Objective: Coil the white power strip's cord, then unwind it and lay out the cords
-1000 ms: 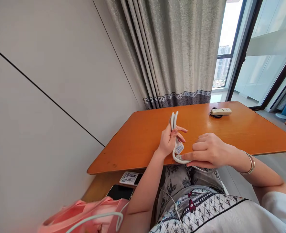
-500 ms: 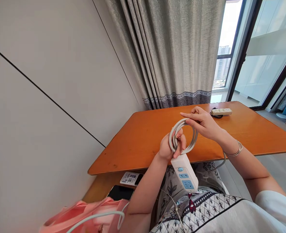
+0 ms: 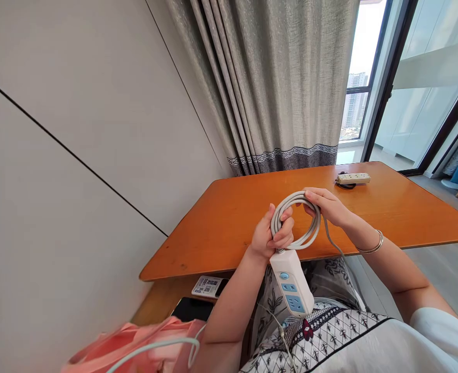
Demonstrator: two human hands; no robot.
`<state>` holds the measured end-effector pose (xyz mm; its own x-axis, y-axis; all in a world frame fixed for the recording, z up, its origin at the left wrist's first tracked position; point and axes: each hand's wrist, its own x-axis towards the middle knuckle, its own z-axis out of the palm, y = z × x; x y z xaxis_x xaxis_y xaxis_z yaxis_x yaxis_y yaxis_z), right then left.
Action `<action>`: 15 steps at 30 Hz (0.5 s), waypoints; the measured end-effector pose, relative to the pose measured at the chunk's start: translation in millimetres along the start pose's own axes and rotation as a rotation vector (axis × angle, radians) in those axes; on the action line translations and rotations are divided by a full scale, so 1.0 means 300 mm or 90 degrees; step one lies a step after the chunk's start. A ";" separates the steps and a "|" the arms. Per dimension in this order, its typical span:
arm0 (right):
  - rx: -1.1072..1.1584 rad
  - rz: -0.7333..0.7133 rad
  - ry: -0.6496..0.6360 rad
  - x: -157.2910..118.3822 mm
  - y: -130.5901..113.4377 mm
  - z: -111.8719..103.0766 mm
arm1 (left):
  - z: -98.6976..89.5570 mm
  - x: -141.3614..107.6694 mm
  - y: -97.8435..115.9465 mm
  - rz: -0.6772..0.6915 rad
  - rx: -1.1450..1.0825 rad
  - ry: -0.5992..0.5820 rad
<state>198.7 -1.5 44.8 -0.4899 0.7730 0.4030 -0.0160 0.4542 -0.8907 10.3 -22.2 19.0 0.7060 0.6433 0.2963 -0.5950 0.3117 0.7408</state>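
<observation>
A grey-white cable (image 3: 310,239) is wound in several round loops above the near edge of the table. My left hand (image 3: 272,231) has its fingers wrapped round the left side of the loops. Just below it hangs a white power strip (image 3: 292,282) with blue sockets, tilted over my lap. At the top right of the coil my right hand (image 3: 324,204) pinches the cable between thumb and fingers. From there the loose end runs down past the table edge beside my lap.
On the orange-brown table (image 3: 213,228), a second power strip (image 3: 353,178) with a black cord lies at the back right. Two phones (image 3: 193,309) and a pink bag (image 3: 147,344) are at the lower left. A curtain hangs behind.
My right hand has lowered and closed on the coil's top right. My left fingers have wrapped more fully round the loops. The hanging power strip has shifted slightly left and down.
</observation>
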 end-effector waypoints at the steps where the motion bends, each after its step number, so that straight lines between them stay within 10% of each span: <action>1: 0.019 0.004 0.008 0.000 0.006 0.007 | 0.002 -0.002 -0.001 -0.005 0.000 0.002; 7: 0.081 0.021 0.071 0.003 0.061 0.040 | 0.014 -0.015 -0.010 -0.003 -0.004 0.074; 15: 0.084 0.099 -0.004 -0.087 0.216 0.129 | 0.012 -0.028 0.075 0.252 0.045 0.231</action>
<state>176.8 -9.2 -31.5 -0.5014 0.8261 0.2573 -0.0540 0.2670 -0.9622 -7.6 -23.2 35.4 0.2477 0.9060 0.3433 -0.7522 -0.0435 0.6575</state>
